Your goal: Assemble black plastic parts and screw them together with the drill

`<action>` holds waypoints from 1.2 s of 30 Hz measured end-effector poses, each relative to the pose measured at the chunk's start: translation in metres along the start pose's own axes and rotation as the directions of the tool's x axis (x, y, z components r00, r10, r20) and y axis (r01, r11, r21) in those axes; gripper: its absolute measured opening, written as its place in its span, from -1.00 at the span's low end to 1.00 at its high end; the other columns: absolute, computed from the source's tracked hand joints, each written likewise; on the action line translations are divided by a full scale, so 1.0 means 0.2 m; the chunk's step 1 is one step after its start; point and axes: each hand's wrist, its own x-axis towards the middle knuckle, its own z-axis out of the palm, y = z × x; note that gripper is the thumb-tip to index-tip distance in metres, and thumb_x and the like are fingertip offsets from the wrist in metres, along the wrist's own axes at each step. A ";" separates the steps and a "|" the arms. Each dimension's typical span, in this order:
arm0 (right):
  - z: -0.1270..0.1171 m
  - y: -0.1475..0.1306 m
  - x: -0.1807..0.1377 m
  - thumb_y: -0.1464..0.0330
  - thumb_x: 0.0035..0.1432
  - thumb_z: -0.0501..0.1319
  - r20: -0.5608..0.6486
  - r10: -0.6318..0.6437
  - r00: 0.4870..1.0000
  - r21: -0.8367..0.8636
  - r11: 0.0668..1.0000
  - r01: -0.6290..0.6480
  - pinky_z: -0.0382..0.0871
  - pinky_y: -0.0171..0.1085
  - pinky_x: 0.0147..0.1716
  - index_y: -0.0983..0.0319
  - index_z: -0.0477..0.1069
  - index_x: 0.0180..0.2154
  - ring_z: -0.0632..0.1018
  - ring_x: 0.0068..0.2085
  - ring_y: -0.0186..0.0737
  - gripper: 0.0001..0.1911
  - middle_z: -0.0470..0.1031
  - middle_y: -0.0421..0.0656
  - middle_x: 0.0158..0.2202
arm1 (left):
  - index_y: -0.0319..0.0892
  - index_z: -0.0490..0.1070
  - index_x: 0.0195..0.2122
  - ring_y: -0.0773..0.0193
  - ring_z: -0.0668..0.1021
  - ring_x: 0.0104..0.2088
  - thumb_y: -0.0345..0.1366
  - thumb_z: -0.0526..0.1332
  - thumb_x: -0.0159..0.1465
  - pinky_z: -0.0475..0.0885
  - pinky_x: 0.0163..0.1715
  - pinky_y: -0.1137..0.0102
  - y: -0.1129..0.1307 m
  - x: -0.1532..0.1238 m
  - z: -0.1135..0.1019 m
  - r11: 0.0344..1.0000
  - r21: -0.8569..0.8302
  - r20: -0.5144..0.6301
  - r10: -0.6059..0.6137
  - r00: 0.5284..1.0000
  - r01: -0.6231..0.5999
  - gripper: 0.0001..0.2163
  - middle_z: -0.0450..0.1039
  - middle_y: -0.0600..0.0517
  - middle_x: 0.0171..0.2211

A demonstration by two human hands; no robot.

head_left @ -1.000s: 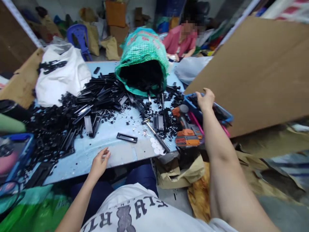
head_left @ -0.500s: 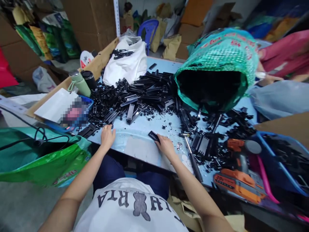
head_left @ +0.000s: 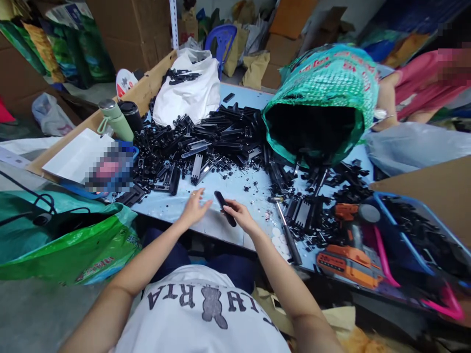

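Observation:
My right hand [head_left: 238, 215] grips a long, narrow black plastic piece [head_left: 225, 208] with rounded ends, held tilted above the near part of the blue worktable [head_left: 154, 206]. Just left of it, my left hand [head_left: 196, 208] is open, fingers apart, and holds nothing. A small gap separates its fingertips from the piece. Beyond both hands lies a heap of black plastic parts [head_left: 221, 132] with small screws or pins scattered in front. A hammer [head_left: 289, 235] with a dark handle rests to the right of my right hand.
At right stand an orange cordless drill [head_left: 349, 267] and a blue bin [head_left: 408, 230] of black parts. A green woven sack [head_left: 331, 78] gapes towards me, another person's arm [head_left: 386, 103] behind it. A bottle [head_left: 119, 122] and white bag [head_left: 189, 88] stand back left; a green bag [head_left: 73, 245] hangs left.
My left hand has come right from the left edge of the parts, towards my right hand. The black piece has been raised and turned in my right hand.

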 end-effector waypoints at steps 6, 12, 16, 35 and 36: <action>0.12 -0.04 -0.04 0.16 -0.11 0.30 0.128 -0.030 0.991 0.003 1.000 0.030 0.35 -0.21 -0.22 0.25 0.32 -0.09 0.47 -0.28 -0.21 -0.47 0.42 -0.15 -0.32 | -0.29 0.22 0.02 0.25 0.49 -0.17 -0.22 0.16 0.18 0.42 -0.21 0.38 0.11 -0.04 0.09 0.867 -0.491 0.199 0.016 0.980 0.086 -0.59 0.41 -0.15 -0.13; 0.08 0.07 -0.06 0.28 0.09 0.13 -0.147 -0.158 0.976 -0.855 0.517 -0.045 0.29 -0.18 -0.28 0.30 0.27 -0.04 0.43 -0.23 -0.05 -0.61 0.40 0.00 -0.21 | -0.29 0.31 0.01 0.03 0.32 0.02 -0.44 -0.01 0.23 0.27 0.01 0.12 -0.19 -0.06 -0.23 0.923 0.362 -0.211 -0.055 0.976 0.130 -0.67 0.28 -0.24 -0.02; 0.11 0.15 -0.10 0.21 0.21 0.04 0.004 -0.231 0.973 -0.962 0.263 0.067 0.22 -0.07 -0.12 0.18 0.15 0.17 0.32 -0.01 0.07 -0.49 0.25 0.04 0.08 | -0.24 0.34 -0.01 -0.13 0.24 0.07 -0.51 -0.01 0.18 0.26 -0.07 0.02 -0.41 0.02 -0.46 0.697 0.685 -0.181 -0.123 0.976 0.215 -0.63 0.13 -0.28 0.11; 0.09 -0.15 -0.03 0.11 0.08 0.18 0.002 -0.179 0.984 -0.003 0.984 0.179 0.41 -0.34 -0.48 0.17 0.21 0.16 0.42 -0.47 -0.42 -0.37 0.40 -0.13 -0.25 | -0.22 0.35 0.03 0.33 0.46 -0.30 -0.24 0.03 0.30 0.39 -0.23 0.40 0.22 -0.12 -0.04 0.974 -0.154 0.076 0.181 0.981 -0.167 -0.68 0.39 -0.06 -0.29; 0.06 -0.16 -0.04 0.14 0.09 0.18 0.055 -0.230 0.972 -0.097 0.967 0.235 0.41 -0.34 -0.47 0.16 0.23 0.15 0.42 -0.46 -0.42 -0.41 0.40 -0.12 -0.20 | -0.22 0.35 0.03 0.32 0.46 -0.26 -0.25 0.03 0.30 0.38 -0.20 0.39 0.22 -0.12 -0.04 0.970 -0.129 0.067 0.218 0.974 -0.208 -0.68 0.38 -0.06 -0.29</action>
